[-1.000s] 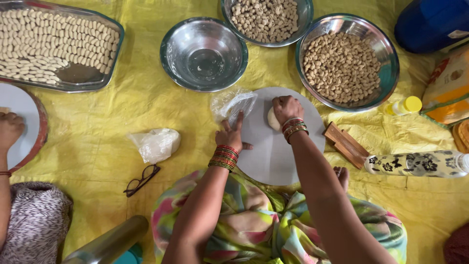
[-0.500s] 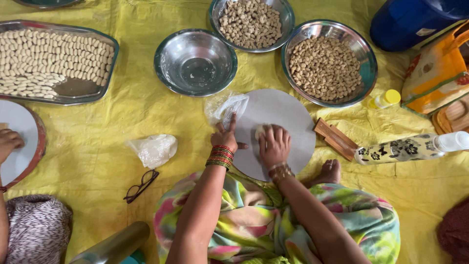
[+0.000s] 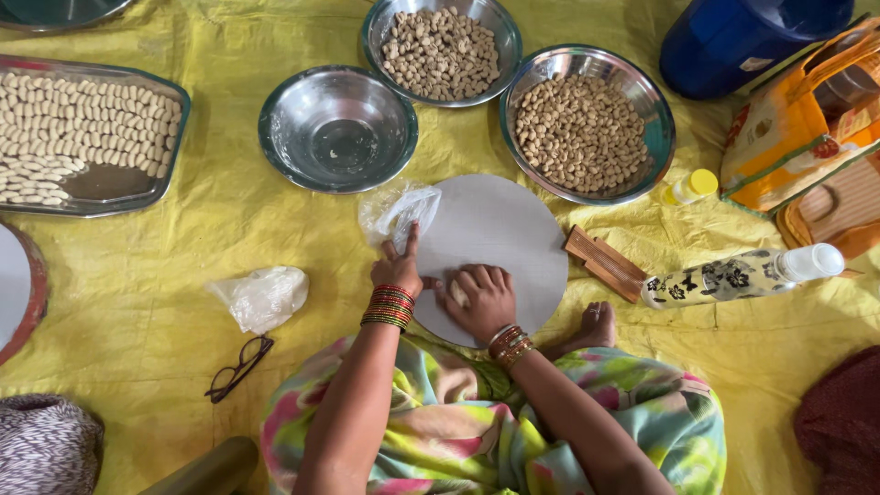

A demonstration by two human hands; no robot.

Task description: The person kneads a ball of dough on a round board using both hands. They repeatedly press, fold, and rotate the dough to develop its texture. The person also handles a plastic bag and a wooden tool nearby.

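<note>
A round grey board (image 3: 500, 229) lies on the yellow sheet in front of me. My right hand (image 3: 480, 299) presses flat on a small piece of pale dough (image 3: 456, 293) at the board's near edge. My left hand (image 3: 399, 267) rests on the board's left rim, index finger stretched out toward a crumpled clear plastic bag (image 3: 398, 213). Red and gold bangles sit on both wrists.
Two steel bowls of small shaped dough pieces (image 3: 441, 52) (image 3: 584, 130) and an empty steel bowl (image 3: 337, 127) stand beyond the board. A tray of rolled pieces (image 3: 75, 128) is at left. A wooden comb (image 3: 605, 264), patterned bottle (image 3: 733, 275), plastic bag (image 3: 263, 297) and eyeglasses (image 3: 238, 368) lie nearby.
My right hand has drawn the dough from the board's middle back to its near edge, toward me. The left hand stayed at the left rim. The other person's hand at far left is gone from view.
</note>
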